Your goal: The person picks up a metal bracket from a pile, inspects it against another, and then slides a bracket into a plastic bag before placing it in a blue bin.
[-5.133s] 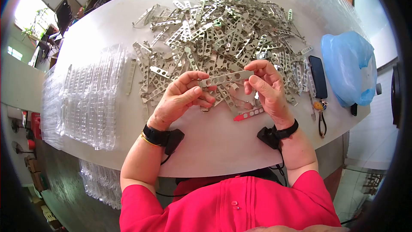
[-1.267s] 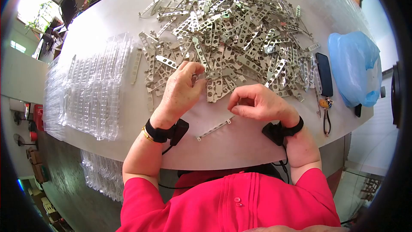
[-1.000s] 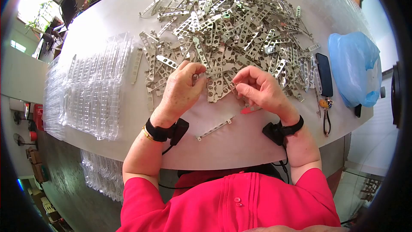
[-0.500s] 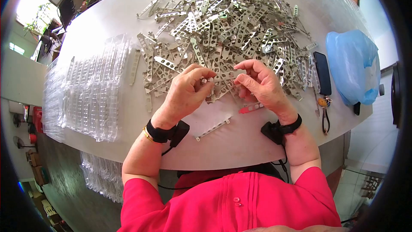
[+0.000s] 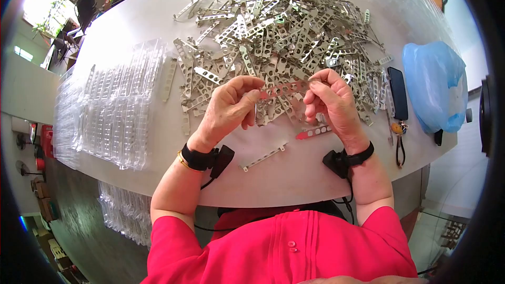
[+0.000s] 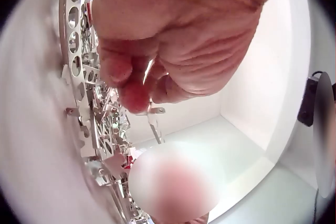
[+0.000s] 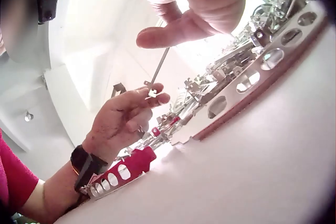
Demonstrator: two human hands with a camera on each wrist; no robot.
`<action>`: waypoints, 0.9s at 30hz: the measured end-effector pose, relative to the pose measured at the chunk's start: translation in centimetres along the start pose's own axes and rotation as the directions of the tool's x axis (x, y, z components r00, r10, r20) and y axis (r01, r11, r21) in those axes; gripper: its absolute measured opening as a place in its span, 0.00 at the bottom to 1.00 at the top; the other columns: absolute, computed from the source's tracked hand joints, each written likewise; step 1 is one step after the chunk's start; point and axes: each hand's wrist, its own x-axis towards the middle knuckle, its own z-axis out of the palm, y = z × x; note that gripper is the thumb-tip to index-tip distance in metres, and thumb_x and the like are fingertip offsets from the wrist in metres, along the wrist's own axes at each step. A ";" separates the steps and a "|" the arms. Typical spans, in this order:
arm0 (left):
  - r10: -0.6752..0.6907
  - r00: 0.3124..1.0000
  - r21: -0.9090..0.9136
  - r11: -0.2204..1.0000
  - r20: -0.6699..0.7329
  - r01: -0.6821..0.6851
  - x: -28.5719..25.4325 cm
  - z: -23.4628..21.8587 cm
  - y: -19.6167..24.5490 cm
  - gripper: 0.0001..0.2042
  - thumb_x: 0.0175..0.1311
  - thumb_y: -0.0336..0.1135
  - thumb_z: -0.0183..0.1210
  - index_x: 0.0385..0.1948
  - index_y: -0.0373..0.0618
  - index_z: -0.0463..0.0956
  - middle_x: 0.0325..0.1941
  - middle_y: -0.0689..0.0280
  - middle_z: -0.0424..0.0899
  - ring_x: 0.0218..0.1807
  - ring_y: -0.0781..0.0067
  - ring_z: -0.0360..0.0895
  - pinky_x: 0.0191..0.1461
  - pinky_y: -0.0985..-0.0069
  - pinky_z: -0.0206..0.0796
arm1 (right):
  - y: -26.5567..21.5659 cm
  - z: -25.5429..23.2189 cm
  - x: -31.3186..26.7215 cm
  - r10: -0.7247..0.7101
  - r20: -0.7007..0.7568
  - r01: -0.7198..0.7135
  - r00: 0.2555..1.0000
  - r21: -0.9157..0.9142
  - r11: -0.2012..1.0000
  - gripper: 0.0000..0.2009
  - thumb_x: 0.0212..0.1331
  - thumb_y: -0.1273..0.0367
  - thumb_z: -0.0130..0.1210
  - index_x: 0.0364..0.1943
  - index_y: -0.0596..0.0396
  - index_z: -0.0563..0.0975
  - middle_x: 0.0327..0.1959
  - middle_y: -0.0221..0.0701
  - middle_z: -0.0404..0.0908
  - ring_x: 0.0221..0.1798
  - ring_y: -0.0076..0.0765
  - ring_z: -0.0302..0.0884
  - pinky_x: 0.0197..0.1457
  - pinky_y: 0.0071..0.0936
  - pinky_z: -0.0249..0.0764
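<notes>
While the left hand (image 5: 230, 106) pinches the left end of a flat, reddish-looking metal strip (image 5: 285, 90) pierced with a row of holes, the right hand (image 5: 335, 106) pinches its right end, so it spans the gap between them near a heap of silvery, perforated metal brackets (image 5: 284, 37). The heap covers the far middle of a white desk (image 5: 273, 189). Nearer lie a thin silvery metal bar (image 5: 263, 157) and, by the right hand, a red-tinted perforated metal piece (image 5: 314, 132). Clear plastic trays (image 5: 115, 110) stand left; a black rectangular phone (image 5: 398, 93) and translucent blue plastic bag (image 5: 426, 84) lie right.
</notes>
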 end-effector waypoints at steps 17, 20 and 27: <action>-0.075 0.994 -0.314 0.945 0.080 0.096 0.6 -1.0 -1.4 0.12 0.74 0.33 0.54 0.52 0.35 0.74 0.36 0.54 0.85 0.20 0.77 0.77 0.21 0.81 0.71 | 0.0 -0.5 -0.2 -0.053 0.077 0.043 0.996 0.130 0.991 0.11 0.72 0.68 0.45 0.51 0.59 0.71 0.32 0.36 0.84 0.28 0.29 0.84 0.29 0.27 0.82; -0.071 0.995 -0.307 0.948 0.071 0.090 0.6 -1.1 -1.5 0.12 0.74 0.33 0.53 0.52 0.36 0.74 0.38 0.52 0.85 0.20 0.77 0.77 0.21 0.81 0.71 | 0.0 -0.6 -0.3 -0.051 0.093 0.039 0.994 0.126 0.991 0.11 0.72 0.69 0.45 0.52 0.59 0.71 0.33 0.37 0.84 0.28 0.31 0.84 0.30 0.28 0.82; -0.048 0.997 -0.327 0.943 0.068 0.068 0.7 -1.2 -1.7 0.11 0.74 0.33 0.53 0.51 0.37 0.74 0.38 0.54 0.85 0.19 0.77 0.77 0.21 0.80 0.71 | -0.1 -0.4 -0.4 -0.102 0.134 0.083 0.986 0.142 0.986 0.11 0.71 0.70 0.47 0.54 0.60 0.71 0.35 0.37 0.84 0.31 0.31 0.85 0.32 0.27 0.83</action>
